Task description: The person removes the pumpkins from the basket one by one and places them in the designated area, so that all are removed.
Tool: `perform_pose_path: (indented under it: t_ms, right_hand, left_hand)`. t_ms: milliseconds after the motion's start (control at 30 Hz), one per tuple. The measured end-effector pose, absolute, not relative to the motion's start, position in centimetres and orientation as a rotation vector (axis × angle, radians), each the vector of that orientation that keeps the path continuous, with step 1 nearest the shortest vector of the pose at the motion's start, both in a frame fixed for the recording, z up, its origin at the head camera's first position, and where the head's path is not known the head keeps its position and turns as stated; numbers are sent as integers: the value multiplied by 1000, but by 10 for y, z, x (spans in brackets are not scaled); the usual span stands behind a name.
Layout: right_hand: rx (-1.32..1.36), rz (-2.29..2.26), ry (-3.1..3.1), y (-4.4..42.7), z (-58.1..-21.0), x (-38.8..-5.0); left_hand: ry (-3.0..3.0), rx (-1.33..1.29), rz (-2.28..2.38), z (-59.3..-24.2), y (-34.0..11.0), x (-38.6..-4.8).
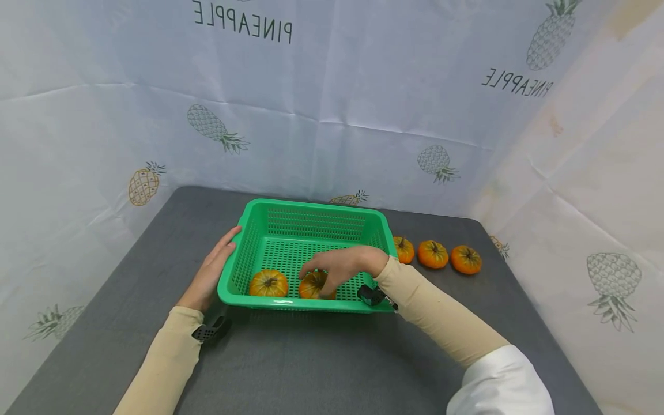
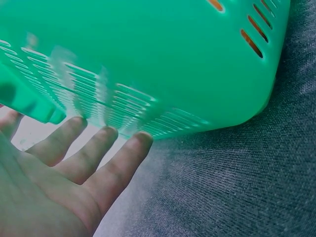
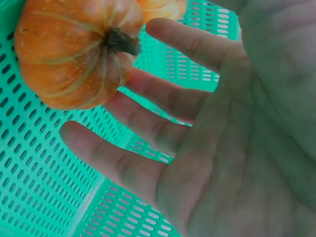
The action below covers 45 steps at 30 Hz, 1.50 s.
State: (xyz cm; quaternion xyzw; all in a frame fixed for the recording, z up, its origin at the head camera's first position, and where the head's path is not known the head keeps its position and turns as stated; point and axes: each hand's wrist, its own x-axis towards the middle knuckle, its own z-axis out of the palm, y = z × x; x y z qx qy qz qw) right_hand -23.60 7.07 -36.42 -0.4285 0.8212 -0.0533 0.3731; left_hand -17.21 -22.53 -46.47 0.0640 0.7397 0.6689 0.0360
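Observation:
A green slotted basket (image 1: 311, 304) stands on the dark table, holding two small orange pumpkins near its front wall. My left hand (image 1: 204, 279) lies against the basket's left side, fingers straight, fingertips at the slotted wall in the left wrist view. Inside the basket, my right hand (image 1: 339, 267) is over the right-hand pumpkin (image 1: 311, 286). The right wrist view shows that hand (image 3: 197, 118) with its fingers spread beside the pumpkin (image 3: 74, 54), two fingertips at its edge; the thumb's tip is out of that view. The other pumpkin (image 1: 268, 283) sits to the left.
Three more pumpkins stand in a row to the right of the basket: one (image 1: 403, 250) close by its wall, a middle one (image 1: 433, 254) and an outer one (image 1: 466, 259). A pale cloth (image 1: 321, 144) with pineapple prints hangs behind the grey table (image 1: 301, 369).

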Motion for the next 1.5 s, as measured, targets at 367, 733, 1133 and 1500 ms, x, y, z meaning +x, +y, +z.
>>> perform_pose_path:
  t_ms: [367,733,1133,1500]
  right_hand:
    - [-1093,-11,2139,61,-366,-235]
    - [-1005,-86,2182,65,-370,-259]
    - [-960,-287,2237,68,-387,-286]
    - [-914,-463,2224,72,-402,-303]
  left_hand:
    - [2250,191,2077,-466,-225,-172]
    - [2269,194,2059,-467,-225,-174]
    - [2254,205,2065,-469,-225,-174]
    - [2243,211,2071,-467,-227,-173]
